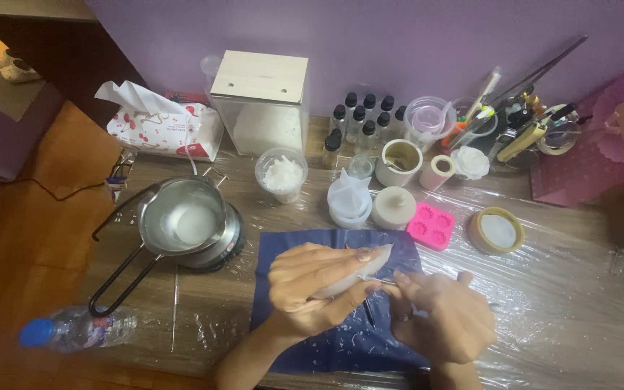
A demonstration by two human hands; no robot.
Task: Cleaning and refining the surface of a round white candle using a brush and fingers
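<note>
White wax piece (359, 271) at lower centre, gripped in left hand (312, 289); right hand (445, 318) pinches thin tool (384, 282) against its edge. Trimming step, seemingly; next stroke needs steady grip over blue cloth (283, 249).

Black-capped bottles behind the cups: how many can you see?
9 black-capped bottles, clustered at the back wall between the clear box and a clear tub; others may hide behind.

The pale, translucent white rounded wax-like piece (359, 271) sits tilted above the dark blue cloth mat (283, 249), its curved tip pointing up and to the right; its lower part is hidden by fingers; a thin metal tool (383, 280), perhaps a blade, lies against its right underside; small white shavings (341, 339) dot the mat near its front edge.
</note>
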